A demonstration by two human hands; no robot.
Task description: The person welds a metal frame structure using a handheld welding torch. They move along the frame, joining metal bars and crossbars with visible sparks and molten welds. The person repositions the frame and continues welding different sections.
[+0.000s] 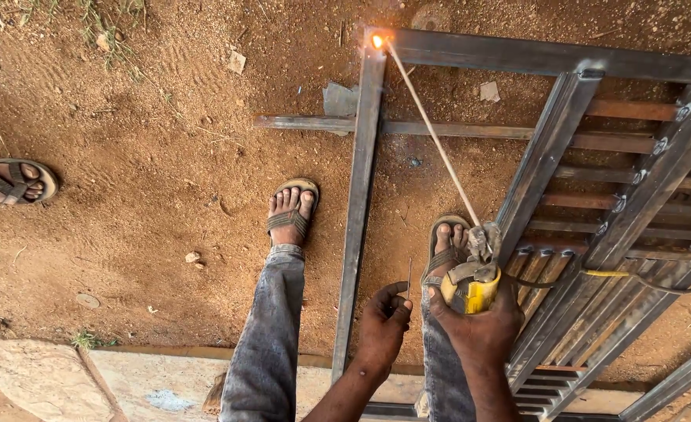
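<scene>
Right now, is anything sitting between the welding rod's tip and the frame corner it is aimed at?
Nothing visible does. The right hand grips the yellow electrode holder, and the welding rod runs clear over the soil to the frame corner, where its tip glows. The left hand stays near the holder, off that line.

Outdoor welding yard, work done on bare ground. Evidence: reddish dirt ground (150,195) across the view; steel gate frame (359,203) lying flat from 12 to 4 o'clock; welding spark (377,41) at 12 o'clock; concrete slab edge (127,379) at 7 o'clock.
</scene>
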